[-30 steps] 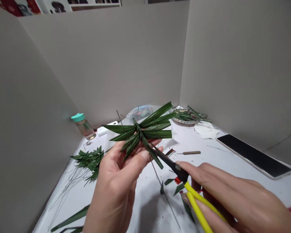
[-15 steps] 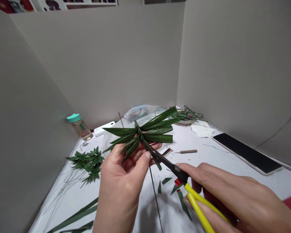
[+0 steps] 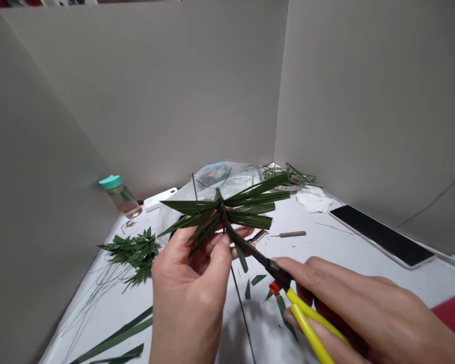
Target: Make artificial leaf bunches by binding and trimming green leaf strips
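Head view: at the centre, our left fingers point(image 3: 220, 260) pinch a spray of glossy, strap-like green leaves point(image 3: 220, 208); lower right, our right fingers point(image 3: 307, 273) grip slender yellow-handled, dark-bladed scissors point(image 3: 282, 278).

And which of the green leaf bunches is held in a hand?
The middle bunch, in the left hand, with the scissors at its stem. The left bunch and back-right pile are in no hand.

Yellow scissor handles point(image 3: 307, 326), black scissor blades point(image 3: 253, 251); dark green leaf strips point(image 3: 249, 221); turquoise bottle cap point(image 3: 111, 182); brown awl handle point(image 3: 293, 234); white bench point(image 3: 311, 247); grey partition point(image 3: 167, 91); black phone screen point(image 3: 381, 236)
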{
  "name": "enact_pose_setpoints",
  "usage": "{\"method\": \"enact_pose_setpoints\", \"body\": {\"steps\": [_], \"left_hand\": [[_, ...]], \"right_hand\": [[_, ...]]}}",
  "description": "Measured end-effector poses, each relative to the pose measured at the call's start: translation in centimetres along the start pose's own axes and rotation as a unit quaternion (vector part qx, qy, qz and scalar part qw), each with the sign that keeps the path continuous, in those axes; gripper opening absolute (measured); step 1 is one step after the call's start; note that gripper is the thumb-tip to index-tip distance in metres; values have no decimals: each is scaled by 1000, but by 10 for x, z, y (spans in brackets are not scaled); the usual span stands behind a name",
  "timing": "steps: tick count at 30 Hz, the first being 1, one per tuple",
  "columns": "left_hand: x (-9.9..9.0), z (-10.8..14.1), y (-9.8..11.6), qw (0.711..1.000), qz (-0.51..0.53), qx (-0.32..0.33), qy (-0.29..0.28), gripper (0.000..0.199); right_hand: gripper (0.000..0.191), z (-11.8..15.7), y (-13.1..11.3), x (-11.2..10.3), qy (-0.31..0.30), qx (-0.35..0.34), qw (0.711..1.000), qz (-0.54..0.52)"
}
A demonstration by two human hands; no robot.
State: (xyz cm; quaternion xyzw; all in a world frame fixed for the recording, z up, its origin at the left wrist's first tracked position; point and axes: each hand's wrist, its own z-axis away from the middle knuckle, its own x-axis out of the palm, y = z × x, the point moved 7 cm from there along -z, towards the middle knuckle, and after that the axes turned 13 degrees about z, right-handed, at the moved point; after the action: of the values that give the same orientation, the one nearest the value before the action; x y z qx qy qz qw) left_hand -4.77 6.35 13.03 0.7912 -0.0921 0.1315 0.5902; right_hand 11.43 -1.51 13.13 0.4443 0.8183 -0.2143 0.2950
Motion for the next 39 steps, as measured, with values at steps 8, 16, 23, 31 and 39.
{"method": "enact_pose_setpoints", "body": {"steps": [8, 16, 23, 31, 39], "left_hand": [[-4, -2, -6, 1000, 14, -16, -17, 18], [4, -3, -7, 995, 67, -57, -38, 20], [4, -1, -5, 996, 67, -45, -28, 22], [10, -2, -15, 991, 103, -67, -58, 23], [3, 0, -17, 992, 96, -75, -40, 19]], "right_hand": [[34, 1, 1, 1, -10, 8, 1000, 12], [39, 4, -5, -3, 15, -11, 998, 59], [35, 1, -5, -1, -19, 1, 999, 45], [33, -4, -6, -5, -63, 6, 996, 58], [36, -7, -9, 0, -62, -17, 995, 71]]}}
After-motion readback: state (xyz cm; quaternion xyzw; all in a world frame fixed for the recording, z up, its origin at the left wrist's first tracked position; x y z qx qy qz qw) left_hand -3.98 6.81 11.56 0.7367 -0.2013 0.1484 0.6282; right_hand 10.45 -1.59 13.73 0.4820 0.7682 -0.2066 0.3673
